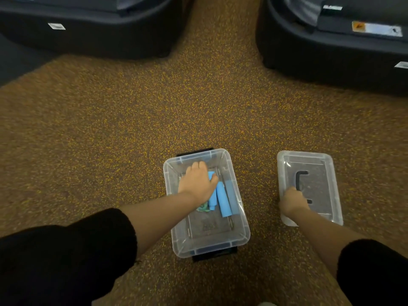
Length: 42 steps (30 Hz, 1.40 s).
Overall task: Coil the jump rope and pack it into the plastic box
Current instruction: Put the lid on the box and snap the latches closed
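Observation:
A clear plastic box [239,236] stands open on the speckled floor in front of me. Inside it lie the jump rope's two blue handles [223,202], side by side, with a bit of green-blue cord [203,209] bunched beside them. My left hand [196,183] reaches into the box, palm down, pressing on the handles and the cord; most of the cord is hidden under it. To the right lies the clear lid [320,160] with its black handle [300,180]. My right hand [292,202] is closed on the lid's near end by that handle.
The floor is brown rubber with yellow specks. Two large dark machine bases stand at the back, one at the left [88,36] and one at the right [335,47], with a strip of floor between them. Black latches show at both ends of the box.

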Available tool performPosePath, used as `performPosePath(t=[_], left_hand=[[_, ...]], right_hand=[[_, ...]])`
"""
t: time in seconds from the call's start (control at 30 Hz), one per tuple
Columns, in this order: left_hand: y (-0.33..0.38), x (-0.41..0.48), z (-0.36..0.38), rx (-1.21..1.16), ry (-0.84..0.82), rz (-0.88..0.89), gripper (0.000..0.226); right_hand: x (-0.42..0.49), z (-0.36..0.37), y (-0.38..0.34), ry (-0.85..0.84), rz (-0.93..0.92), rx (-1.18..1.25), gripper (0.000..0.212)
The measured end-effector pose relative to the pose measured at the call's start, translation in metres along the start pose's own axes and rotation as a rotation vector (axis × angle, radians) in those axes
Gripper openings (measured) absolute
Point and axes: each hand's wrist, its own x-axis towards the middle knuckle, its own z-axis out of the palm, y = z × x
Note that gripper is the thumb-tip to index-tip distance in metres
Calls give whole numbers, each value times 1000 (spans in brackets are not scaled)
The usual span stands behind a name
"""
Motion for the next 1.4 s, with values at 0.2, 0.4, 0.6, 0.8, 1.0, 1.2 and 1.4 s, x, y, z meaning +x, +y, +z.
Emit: performPosePath(t=[0.2, 0.4, 0.6, 0.8, 1.0, 1.2, 1.4], left_hand=[[-3, -11, -30, -19, -50, 22, 38], [-1, -27, -64, 34, -3, 54, 37], [-7, -41, -89, 54, -17, -15, 40], [-20, -51, -93, 39, -46, -81, 51], [-46, -56, -79, -10, -82, -151, 73], [-66, -50, -68, -113, -106, -248, 89], [-70, -23, -68, -87, -119, -160, 75]], right_hand=[[-51, -18, -37, -2, -158, 79, 45], [-112, -36, -69, 13, -324, 137, 35], [-161, -34, -87, 22, -367, 118, 36], [-198, -6, -126, -82, -446, 63, 40], [-217, 25, -156, -109, -499, 5, 46], [-222, 53, -163, -136, -540, -31, 45], [-217, 70, -157, -165, -574, -15, 34]])
